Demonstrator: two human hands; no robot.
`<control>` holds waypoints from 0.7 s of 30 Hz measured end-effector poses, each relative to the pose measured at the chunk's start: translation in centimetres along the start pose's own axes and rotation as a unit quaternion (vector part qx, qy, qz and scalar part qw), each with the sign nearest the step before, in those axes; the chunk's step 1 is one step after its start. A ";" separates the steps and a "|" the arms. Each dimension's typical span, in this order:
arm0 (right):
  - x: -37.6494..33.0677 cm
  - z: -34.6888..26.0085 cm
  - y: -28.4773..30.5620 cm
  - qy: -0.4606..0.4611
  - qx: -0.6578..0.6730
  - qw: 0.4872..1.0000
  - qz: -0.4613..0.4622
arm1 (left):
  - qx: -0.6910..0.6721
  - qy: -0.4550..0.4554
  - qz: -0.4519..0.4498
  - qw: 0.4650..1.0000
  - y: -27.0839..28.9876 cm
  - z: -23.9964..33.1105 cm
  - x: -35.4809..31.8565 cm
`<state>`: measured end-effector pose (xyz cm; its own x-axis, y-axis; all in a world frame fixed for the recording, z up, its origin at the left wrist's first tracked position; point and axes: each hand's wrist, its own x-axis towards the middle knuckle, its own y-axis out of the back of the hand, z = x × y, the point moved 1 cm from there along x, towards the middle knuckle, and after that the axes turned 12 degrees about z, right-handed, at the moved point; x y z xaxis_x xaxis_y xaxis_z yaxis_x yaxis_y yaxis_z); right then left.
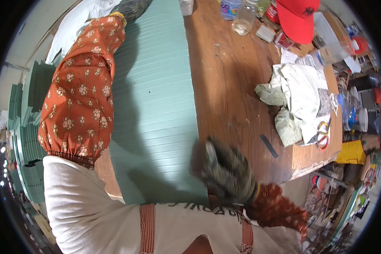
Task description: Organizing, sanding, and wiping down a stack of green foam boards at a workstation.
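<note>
A long green slatted panel [156,97], crossed by narrow parallel lines, lies lengthwise on the wooden table in front of me. My left arm, in a red flowered sleeve cover, reaches along its left side. My left hand [133,9], in a dark knitted glove, is over the panel's far end; the upper picture edge cuts off its fingers. Close to my body, my right hand [228,173] is beside the panel's near right edge, in a dark glove and blurred. A pale grey patch shows at its thumb; whether it holds anything I cannot tell.
On the wooden table [224,93] lie a crumpled white cloth [298,99], a dark flat strip [268,146] and scissors [323,136]. A red cap [296,19], a glass jar [244,19] and small boxes stand far right. Stacked green panels [34,156] are at the left.
</note>
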<state>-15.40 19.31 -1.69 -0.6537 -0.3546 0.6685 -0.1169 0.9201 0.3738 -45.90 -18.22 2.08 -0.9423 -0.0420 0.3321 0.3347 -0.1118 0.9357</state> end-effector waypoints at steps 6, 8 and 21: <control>10.5 10.9 -4.3 0.035 -0.131 0.987 0.083 | 0.058 0.069 -0.006 0.996 1.6 6.9 -2.4; 9.8 10.2 -4.3 0.031 -0.151 0.985 0.078 | 0.048 0.060 -0.002 0.997 1.2 6.6 -2.5; -2.2 -1.7 0.7 -0.053 -0.030 0.996 0.065 | 0.095 -0.044 0.034 0.994 -0.2 2.8 2.3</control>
<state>-12.73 20.44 -1.78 -0.7356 -0.2101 0.6440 0.0179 0.9443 0.3285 -48.15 -15.47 3.01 -0.9166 0.0451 0.3974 0.3998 0.0779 0.9133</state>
